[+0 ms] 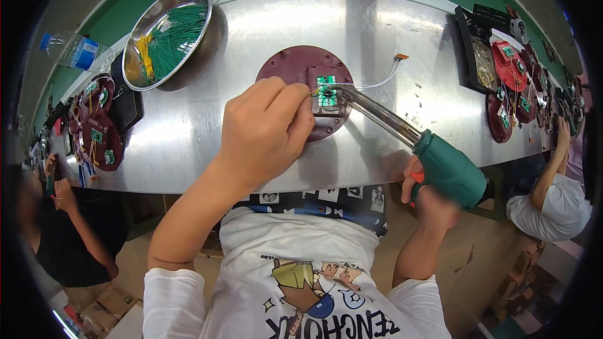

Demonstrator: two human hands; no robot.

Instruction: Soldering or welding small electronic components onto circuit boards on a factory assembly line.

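Observation:
A round maroon plastic disc [286,63] lies on the metal bench with a small green circuit board [326,99] in its raised middle. My left hand [260,129] reaches over the disc's left part, thumb and forefinger pinched on a thin wire [313,91] at the board's left edge. My right hand [433,204] is wrapped round the green handle of a soldering gun [455,172] with a red trigger. The gun's metal tube points up and left, and its tip is at the board's right side. White wires [383,81] run from the disc to a small orange connector [401,57].
A steel bowl [129,69] of green and yellow wires stands at the back left. Maroon discs with boards [100,132] lie at the left, others [509,75] beside a black tray [468,47] at the right. Co-workers' arms [81,226] [546,176] show on both sides.

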